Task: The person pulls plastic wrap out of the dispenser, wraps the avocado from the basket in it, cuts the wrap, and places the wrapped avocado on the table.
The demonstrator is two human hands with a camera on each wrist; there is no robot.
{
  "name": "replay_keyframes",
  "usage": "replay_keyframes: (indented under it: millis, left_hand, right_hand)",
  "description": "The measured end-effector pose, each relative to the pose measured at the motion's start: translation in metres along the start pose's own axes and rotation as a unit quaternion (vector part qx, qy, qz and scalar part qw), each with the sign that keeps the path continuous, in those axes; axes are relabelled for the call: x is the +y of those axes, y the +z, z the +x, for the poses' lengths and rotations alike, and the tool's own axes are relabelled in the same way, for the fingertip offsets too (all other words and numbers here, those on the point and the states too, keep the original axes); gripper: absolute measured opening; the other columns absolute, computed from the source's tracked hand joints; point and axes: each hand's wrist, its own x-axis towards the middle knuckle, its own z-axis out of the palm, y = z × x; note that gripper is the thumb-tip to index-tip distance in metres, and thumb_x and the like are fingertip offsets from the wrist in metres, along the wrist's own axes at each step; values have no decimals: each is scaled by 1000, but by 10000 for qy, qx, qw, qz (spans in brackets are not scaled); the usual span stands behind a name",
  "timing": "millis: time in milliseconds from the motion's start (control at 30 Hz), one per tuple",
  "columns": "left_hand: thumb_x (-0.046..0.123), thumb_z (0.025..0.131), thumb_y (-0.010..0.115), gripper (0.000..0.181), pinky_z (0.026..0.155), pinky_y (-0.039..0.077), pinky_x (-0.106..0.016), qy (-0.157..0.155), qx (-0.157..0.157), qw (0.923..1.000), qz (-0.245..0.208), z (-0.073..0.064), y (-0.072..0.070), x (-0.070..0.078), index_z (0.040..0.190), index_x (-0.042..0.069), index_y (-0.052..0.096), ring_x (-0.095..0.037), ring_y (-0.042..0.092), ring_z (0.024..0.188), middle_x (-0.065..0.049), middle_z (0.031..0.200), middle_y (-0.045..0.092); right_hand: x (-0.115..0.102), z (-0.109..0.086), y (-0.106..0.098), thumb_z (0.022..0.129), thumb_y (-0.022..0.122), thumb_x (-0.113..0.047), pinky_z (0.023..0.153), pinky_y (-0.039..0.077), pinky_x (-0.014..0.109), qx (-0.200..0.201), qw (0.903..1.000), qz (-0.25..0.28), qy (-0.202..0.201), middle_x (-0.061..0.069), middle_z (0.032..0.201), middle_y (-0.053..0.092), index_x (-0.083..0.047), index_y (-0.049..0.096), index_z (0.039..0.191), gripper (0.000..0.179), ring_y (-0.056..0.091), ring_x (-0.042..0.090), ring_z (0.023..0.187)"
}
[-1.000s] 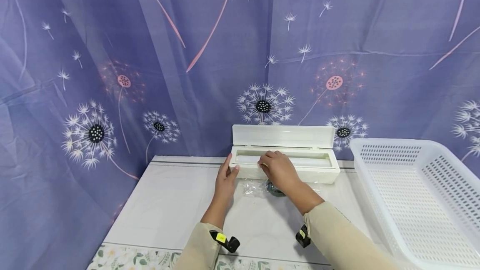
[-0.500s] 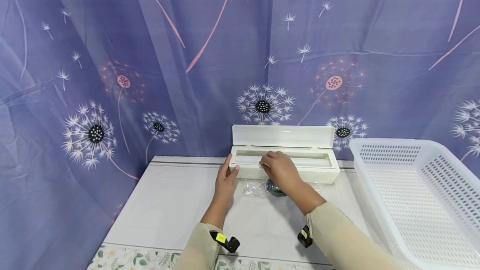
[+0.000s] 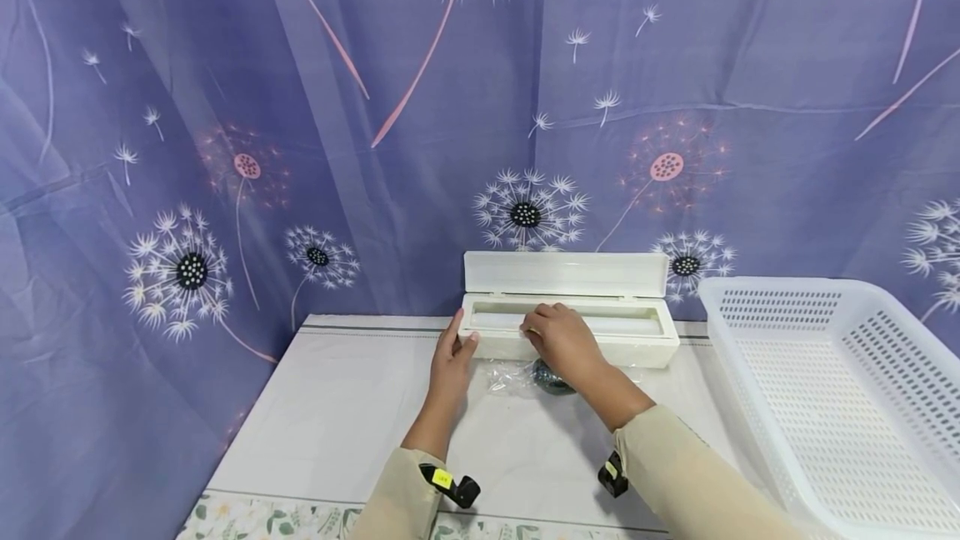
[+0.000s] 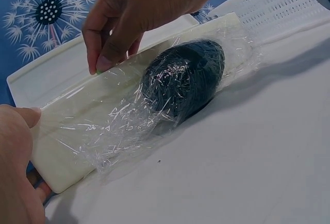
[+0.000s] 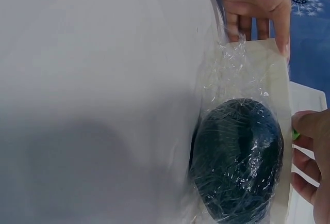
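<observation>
A white cling film dispenser [image 3: 637, 352] stands against the curtain with its lid [image 3: 566, 273] up and a white roll [image 3: 622, 325] inside. My left hand [image 3: 450, 365] grips the dispenser's left end, thumb at the top edge. At the front edge of the opening, my right hand [image 3: 566, 347] pinches a small green slide cutter [image 4: 100, 72], mostly hidden by the fingers. Clear cling film [image 4: 118, 136] hangs over the dispenser's front and covers a dark green, smooth oval object [image 4: 183, 79]. That object lies on the table right in front of the dispenser, partly under my right wrist in the head view.
A white perforated plastic basket [image 3: 780, 432] stands at the right of the table. The table [image 3: 345, 415] has a pale cloth with a floral band at the front. Behind it hangs a purple dandelion-print curtain [image 3: 420, 207].
My right hand has shifted very slightly to the right along the dispenser's front edge. The left hand, dispenser and oval object stay in place.
</observation>
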Motion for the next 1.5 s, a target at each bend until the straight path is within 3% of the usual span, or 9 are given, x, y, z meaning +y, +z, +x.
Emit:
replay_keyframes:
  millis: [200, 533, 733, 800, 1033, 1100, 1333, 1500]
  left_hand:
    - [16, 100, 56, 58, 110, 33, -45, 57, 93, 9999, -20, 8, 2, -23, 153, 12, 33, -32, 39, 133, -18, 149, 33]
    - [17, 100, 58, 57, 109, 35, -42, 59, 184, 9998, -41, 8, 3, -23, 152, 17, 37, -28, 42, 132, -14, 147, 36]
    - [16, 100, 57, 58, 110, 33, -44, 17, 132, 9999, -105, 9, 3, -23, 153, 15, 34, -31, 40, 133, -16, 148, 34]
    - [14, 100, 57, 58, 110, 32, -45, -18, 97, 9999, -140, 8, 2, -21, 153, 13, 34, -32, 39, 133, -18, 148, 33]
    - [10, 100, 56, 57, 108, 35, -45, -50, 56, 10000, -11, -8, 1, 14, 152, 7, 34, -34, 41, 131, -21, 146, 35]
    - [10, 100, 56, 57, 109, 35, -44, -65, 64, 10000, 6, -8, 1, 15, 152, 7, 33, -33, 41, 132, -21, 147, 35]
    - [15, 100, 58, 59, 111, 31, -45, -73, 120, 9998, -119, 8, 1, -21, 153, 14, 34, -32, 37, 135, -17, 150, 32]
    - [21, 100, 58, 59, 110, 32, -43, 8, 113, 9999, -36, 8, 1, -26, 154, 18, 33, -28, 38, 135, -12, 150, 34]
  right_hand:
    - [1, -1, 0, 80, 80, -7, 70, 50, 38, 63, 10000, 30, -61, 2, 89, 67, -11, 72, 88, 12, 60, 25, 77]
    - [4, -1, 0, 79, 80, -5, 69, 50, 38, 170, 9997, 125, -145, 2, 88, 66, -10, 72, 88, 13, 59, 25, 75]
    - [6, -3, 0, 80, 80, -5, 68, 50, 37, 165, 9995, 178, -193, 1, 87, 66, -11, 72, 88, 13, 59, 24, 74]
    - [7, -4, 0, 80, 80, -5, 68, 50, 37, 161, 9995, 188, -203, 1, 88, 66, -11, 72, 88, 12, 59, 24, 74]
    - [7, -4, -2, 81, 79, -6, 68, 49, 37, 179, 9995, 181, -209, 2, 87, 66, -10, 72, 87, 11, 58, 24, 74]
    - [8, -4, -3, 81, 79, -7, 68, 49, 37, 146, 9996, 193, -175, 2, 87, 66, -10, 72, 87, 10, 58, 24, 75]
    - [9, -6, -4, 82, 78, -8, 68, 48, 36, 115, 9998, 152, -114, 1, 87, 66, -11, 72, 86, 8, 58, 23, 74]
    - [10, -7, -5, 82, 78, -7, 68, 48, 36, 181, 9996, 137, -156, 1, 86, 66, -10, 72, 86, 8, 57, 23, 74]
